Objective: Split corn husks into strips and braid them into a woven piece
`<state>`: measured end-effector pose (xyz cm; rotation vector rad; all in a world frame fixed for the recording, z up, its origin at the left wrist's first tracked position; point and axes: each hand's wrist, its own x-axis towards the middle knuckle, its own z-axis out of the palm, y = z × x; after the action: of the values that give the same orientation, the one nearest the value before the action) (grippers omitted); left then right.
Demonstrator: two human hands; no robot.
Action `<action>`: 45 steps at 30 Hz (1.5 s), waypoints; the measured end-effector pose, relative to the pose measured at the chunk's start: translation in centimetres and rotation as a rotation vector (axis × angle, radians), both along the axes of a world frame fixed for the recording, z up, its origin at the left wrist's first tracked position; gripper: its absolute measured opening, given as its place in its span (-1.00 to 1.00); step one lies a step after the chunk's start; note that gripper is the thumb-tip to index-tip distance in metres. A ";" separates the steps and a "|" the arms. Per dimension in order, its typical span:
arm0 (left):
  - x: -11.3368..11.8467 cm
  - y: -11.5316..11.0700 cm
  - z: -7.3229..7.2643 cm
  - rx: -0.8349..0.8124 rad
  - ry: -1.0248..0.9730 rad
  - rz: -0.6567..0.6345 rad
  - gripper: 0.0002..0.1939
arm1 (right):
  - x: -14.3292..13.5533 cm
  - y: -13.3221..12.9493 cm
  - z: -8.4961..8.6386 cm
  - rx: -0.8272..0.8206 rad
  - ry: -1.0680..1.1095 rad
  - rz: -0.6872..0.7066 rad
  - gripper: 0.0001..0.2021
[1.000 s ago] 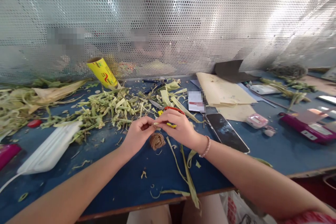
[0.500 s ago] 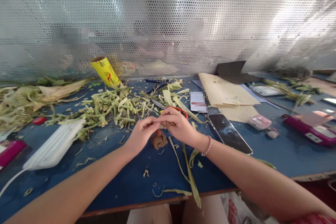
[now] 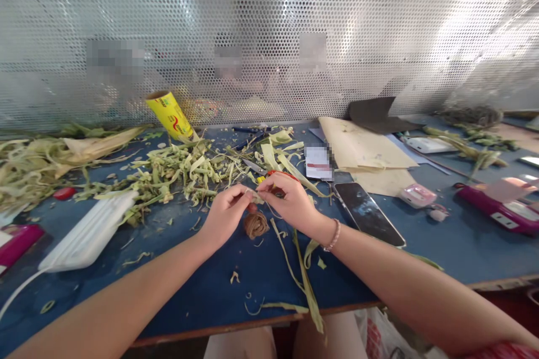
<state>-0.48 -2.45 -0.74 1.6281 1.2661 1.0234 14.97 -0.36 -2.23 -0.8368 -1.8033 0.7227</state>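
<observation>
My left hand (image 3: 227,213) and my right hand (image 3: 290,199) meet over the middle of the table, each with thumb and fingers pinched. Between their fingertips is a small pale piece of husk (image 3: 256,197), mostly covered by the fingers. Just below them sits a brown coiled ball of twine (image 3: 256,225); a reddish bit shows at its top, beneath my left fingertips. Behind my right hand lie scissors (image 3: 255,166) with red-orange handles, partly hidden by that hand. Long green husk strips (image 3: 309,291) run toward the table's front edge.
Cut husk pieces (image 3: 185,171) are heaped behind and left of my hands. Left stands a white device (image 3: 90,230) with a cable, and a leaning yellow tube (image 3: 170,115). On the right are a phone (image 3: 368,213), brown paper (image 3: 366,146) and a purple device (image 3: 497,202). A perforated metal screen (image 3: 269,11) closes the back.
My hands have drawn slightly apart at the fingertips, so the pale husk piece shows between them. My right fingers have uncurled from over the left. The twine ball is less covered.
</observation>
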 end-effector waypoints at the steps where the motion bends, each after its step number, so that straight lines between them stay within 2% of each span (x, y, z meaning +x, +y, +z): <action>1: 0.0 0.0 0.1 0.011 0.016 0.009 -0.78 | 0.0 0.0 0.0 -0.027 0.008 -0.010 -0.95; 5: 0.1 -0.2 0.5 0.077 0.076 0.034 -0.79 | -0.1 0.1 0.0 -0.215 0.042 -0.023 -0.95; 11: 0.0 -0.4 0.3 0.195 0.142 0.001 -0.78 | -0.6 0.1 0.1 -0.703 0.309 0.047 -0.82; 15: 0.0 -0.4 0.4 0.252 0.148 -0.012 -0.78 | -0.7 -0.2 0.5 -0.830 0.365 0.109 -0.83; 19: 0.0 -0.4 0.4 0.277 0.152 -0.007 -0.79 | -0.6 -0.2 0.6 -0.796 0.365 0.120 -0.85; 26: -0.1 -0.3 0.3 0.308 0.153 -0.012 -0.79 | -0.4 0.3 -0.1 -0.528 0.215 0.125 -0.82; 31: -0.2 -0.5 0.1 0.390 0.169 0.023 -0.79 | -0.2 -0.1 0.3 -0.380 0.251 0.091 -0.86; 37: -0.5 -0.6 -0.1 0.458 0.188 0.052 -0.80 | 0.1 -0.6 1.2 -0.345 0.354 0.092 -0.95; 45: -0.3 -0.8 0.2 0.428 0.214 0.048 -0.79 | 0.2 -0.9 1.6 -0.315 0.390 0.110 -0.86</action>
<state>-0.80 -3.27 -0.50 2.0862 1.2888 1.2381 15.13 -1.24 -0.66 -0.7392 -1.4121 1.1772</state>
